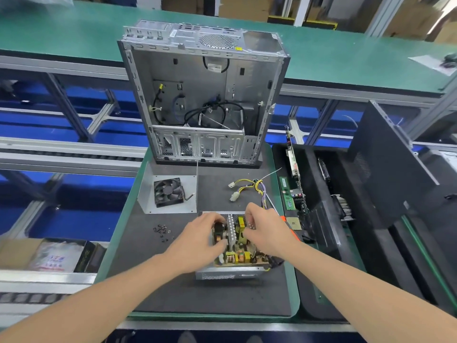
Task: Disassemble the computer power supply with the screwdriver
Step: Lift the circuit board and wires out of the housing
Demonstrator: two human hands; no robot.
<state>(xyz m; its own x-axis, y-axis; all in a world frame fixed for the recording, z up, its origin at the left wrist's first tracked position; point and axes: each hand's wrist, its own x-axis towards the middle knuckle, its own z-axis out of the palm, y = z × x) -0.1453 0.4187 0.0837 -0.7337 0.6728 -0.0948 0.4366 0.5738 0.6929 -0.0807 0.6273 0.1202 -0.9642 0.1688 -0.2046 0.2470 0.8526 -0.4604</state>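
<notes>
Both forearms come in from the near edge. Our left hand [197, 241] sits on the left side of the power supply [235, 266], fingers curled over the top of the circuit board [238, 253] and thumb hooked in from the near side, so it grips the board's left half. Our right hand [265, 231] is on the right side with its fingers bent down, tips dug in among the parts by the yellow transformer. It grips there too, but we can't tell exactly which part. The two hands are close but not touching, with the finned heatsink [231, 231] between them.

The supply lies open in the middle of the dark mat [210, 298]. The board is exposed and sits in the metal housing, with the perforated wall facing us.

An orange handle shows just behind our right wrist and looks like the screwdriver [290, 229]. It lies on the mat and neither hand holds it.

Left of our left hand there's a small heap of black screws [162, 231], well apart from the supply.

Further out, the supply's yellow and purple cable bundle [257, 188] ends in white plugs that lie loose on the mat. A black fan [168, 192] rests on a grey metal plate [148, 194].

To the right, a black foam tray [321, 219] holds memory sticks [288, 196], and a dark side panel [385, 169] leans beyond it.

At the far end of the mat the computer case [205, 95] stands upright with its open side facing us and loose cables inside. Behind it runs a green bench [74, 33].
</notes>
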